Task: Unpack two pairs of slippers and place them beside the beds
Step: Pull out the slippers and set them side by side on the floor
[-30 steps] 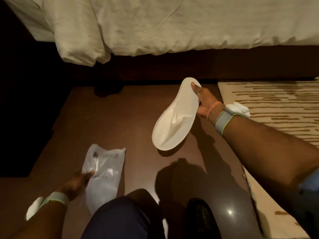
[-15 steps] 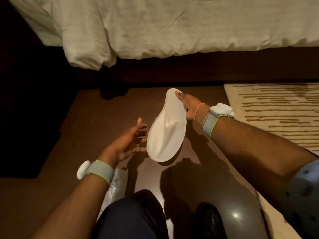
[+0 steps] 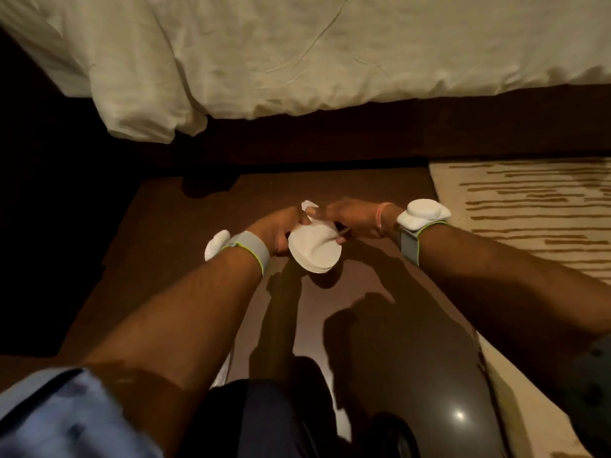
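Both hands meet over the dark brown floor (image 3: 185, 226), just out from the side of the bed (image 3: 297, 61), and between them is a white slipper (image 3: 314, 247). The left hand (image 3: 276, 231) has its fingers wrapped round the slipper's near-left edge, a firm closed grip on it. The right hand (image 3: 350, 218) pinches the far side and the upper flap, its grip also shut on the slipper; the motion blur there makes it hard to say exactly which fingers do the pinching, though it looks like thumb and forefinger. The slipper's rounded toe end points back toward the person, away from the bed, and it seems to be two flat layers stacked, possibly the pair pressed together.

Each wrist carries a grey band with a white pod (image 3: 423, 213). The bed's white duvet hangs down over a dark base. Off to the right of the bed's foot-side edge lies a cream rug with brown dashes (image 3: 529, 206). Nearest the person, well clear of the bed, a dark trouser knee (image 3: 264, 421) and a blue sleeve (image 3: 66, 414) show.
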`<state>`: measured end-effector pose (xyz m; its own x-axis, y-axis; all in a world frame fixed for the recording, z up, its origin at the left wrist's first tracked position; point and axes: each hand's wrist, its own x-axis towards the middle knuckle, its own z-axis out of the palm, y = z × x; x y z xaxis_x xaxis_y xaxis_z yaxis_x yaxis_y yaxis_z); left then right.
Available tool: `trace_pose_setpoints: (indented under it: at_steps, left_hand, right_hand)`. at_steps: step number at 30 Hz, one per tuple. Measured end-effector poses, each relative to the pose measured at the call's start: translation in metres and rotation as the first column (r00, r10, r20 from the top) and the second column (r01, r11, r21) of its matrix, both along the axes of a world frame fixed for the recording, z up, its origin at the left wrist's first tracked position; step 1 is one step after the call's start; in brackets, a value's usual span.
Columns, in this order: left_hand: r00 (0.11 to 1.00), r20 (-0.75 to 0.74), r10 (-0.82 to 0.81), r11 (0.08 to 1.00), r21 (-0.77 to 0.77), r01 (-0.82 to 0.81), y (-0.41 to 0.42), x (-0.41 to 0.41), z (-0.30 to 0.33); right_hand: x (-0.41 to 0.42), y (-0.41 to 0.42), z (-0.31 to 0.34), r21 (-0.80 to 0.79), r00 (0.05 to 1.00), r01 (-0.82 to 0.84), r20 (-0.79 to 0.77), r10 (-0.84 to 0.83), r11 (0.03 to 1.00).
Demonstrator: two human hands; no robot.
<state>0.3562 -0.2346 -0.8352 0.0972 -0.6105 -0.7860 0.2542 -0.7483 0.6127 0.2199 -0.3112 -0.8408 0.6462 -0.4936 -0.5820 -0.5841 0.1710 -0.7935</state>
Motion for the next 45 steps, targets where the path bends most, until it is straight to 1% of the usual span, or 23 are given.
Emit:
trace_pose_setpoints:
  at_steps: [2, 4, 6, 8, 10, 12, 14, 16, 17, 19, 21, 22, 24, 26, 27, 29, 30, 32, 33, 35, 37, 40, 45]
  left_hand:
    - [0.996, 0.019, -0.090, 0.996, 0.025, 0.090, -0.015, -0.003, 0.002]
    - [0.990, -0.006, -0.143, 0.989, 0.031, 0.143, -0.029, -0.007, -0.005]
    - [0.977, -0.066, -0.202, 0.979, 0.011, 0.203, -0.037, -0.004, -0.026]
    - [0.955, -0.082, -0.284, 0.959, -0.006, 0.285, -0.041, 0.004, -0.054]
    - [0.927, -0.101, -0.361, 0.933, -0.050, 0.357, -0.038, 0.005, -0.065]
    - [0.909, -0.098, -0.405, 0.912, -0.119, 0.394, -0.037, 0.005, -0.066]
    - [0.934, -0.107, -0.341, 0.925, -0.215, 0.313, -0.036, 0.015, -0.067]
    - [0.952, -0.191, -0.238, 0.945, -0.271, 0.182, -0.037, 0.024, -0.072]
    - [0.950, -0.244, -0.197, 0.950, -0.286, 0.123, -0.037, 0.026, -0.073]
    - [0.944, -0.260, -0.201, 0.945, -0.306, 0.117, -0.038, 0.031, -0.074]
    - [0.943, -0.158, -0.292, 0.922, -0.307, 0.234, -0.046, 0.034, -0.071]
    - [0.937, -0.056, -0.345, 0.904, -0.289, 0.316, -0.049, 0.034, -0.068]
    - [0.875, 0.249, -0.414, 0.854, -0.226, 0.469, -0.053, 0.030, -0.071]
    - [0.739, 0.516, -0.434, 0.791, -0.175, 0.586, -0.054, 0.023, -0.079]
    - [0.660, 0.606, -0.444, 0.756, -0.143, 0.639, -0.054, 0.019, -0.085]
    - [0.517, 0.711, -0.476, 0.707, -0.040, 0.706, -0.052, 0.009, -0.100]
    - [0.450, 0.743, -0.495, 0.685, 0.014, 0.728, -0.050, 0.005, -0.108]
    - [0.338, 0.774, -0.535, 0.648, 0.120, 0.752, -0.042, -0.002, -0.122]
    - [0.296, 0.779, -0.553, 0.631, 0.159, 0.760, -0.039, -0.004, -0.129]
    - [0.248, 0.772, -0.586, 0.606, 0.214, 0.766, -0.033, -0.008, -0.140]
    - [0.239, 0.767, -0.595, 0.607, 0.234, 0.759, -0.031, -0.009, -0.141]
    - [0.272, 0.780, -0.563, 0.646, 0.210, 0.734, -0.034, -0.010, -0.139]
    - [0.253, 0.791, -0.557, 0.661, 0.237, 0.712, -0.035, -0.014, -0.139]
  right_hand:
    - [-0.003, -0.004, -0.010, 0.074, 1.000, -0.014, 0.002, 0.014, 0.997]
    - [-0.010, -0.009, -0.027, 0.116, 0.999, 0.049, -0.027, -0.046, 0.992]
    - [-0.018, -0.017, -0.045, 0.130, 0.996, 0.058, -0.081, -0.048, 0.990]
    - [-0.023, -0.027, -0.054, 0.144, 0.993, 0.039, -0.117, -0.022, 0.989]
    - [-0.030, -0.034, -0.053, 0.143, 0.988, 0.058, -0.153, -0.036, 0.988]
    - [-0.040, -0.040, -0.054, 0.125, 0.988, 0.094, -0.136, -0.077, 0.988]
    - [-0.039, -0.045, -0.052, 0.101, 0.992, 0.091, -0.092, -0.081, 0.991]
    - [-0.039, -0.051, -0.054, 0.095, 0.995, 0.093, -0.045, -0.089, 0.991]
    - [-0.043, -0.054, -0.055, 0.082, 0.995, 0.097, -0.048, -0.093, 0.992]
    - [-0.050, -0.063, -0.061, 0.021, 0.986, 0.123, -0.117, -0.120, 0.992]
    - [-0.061, -0.066, -0.070, -0.094, 0.966, 0.096, -0.231, -0.115, 0.991]
    - [-0.065, -0.066, -0.075, -0.149, 0.957, 0.051, -0.277, -0.091, 0.988]
    - [-0.072, -0.061, -0.086, -0.231, 0.941, -0.029, -0.335, -0.052, 0.972]
    - [-0.074, -0.056, -0.096, -0.285, 0.919, -0.088, -0.394, -0.033, 0.954]
    - [-0.073, -0.053, -0.101, -0.317, 0.899, -0.144, -0.438, -0.009, 0.938]
    - [-0.069, -0.047, -0.107, -0.382, 0.846, -0.295, -0.531, 0.053, 0.876]
    - [-0.064, -0.045, -0.112, -0.411, 0.833, -0.347, -0.548, 0.075, 0.843]
    - [-0.055, -0.042, -0.120, -0.417, 0.827, -0.374, -0.555, 0.094, 0.828]
    - [-0.050, -0.041, -0.125, -0.417, 0.827, -0.371, -0.555, 0.091, 0.830]
    - [-0.045, -0.037, -0.134, -0.430, 0.823, -0.364, -0.563, 0.069, 0.826]
    - [-0.043, -0.030, -0.142, -0.450, 0.817, -0.360, -0.575, 0.043, 0.817]
    - [-0.043, -0.021, -0.151, -0.496, 0.824, -0.360, -0.566, 0.021, 0.790]
    - [-0.041, -0.017, -0.158, -0.546, 0.834, -0.335, -0.551, -0.028, 0.768]
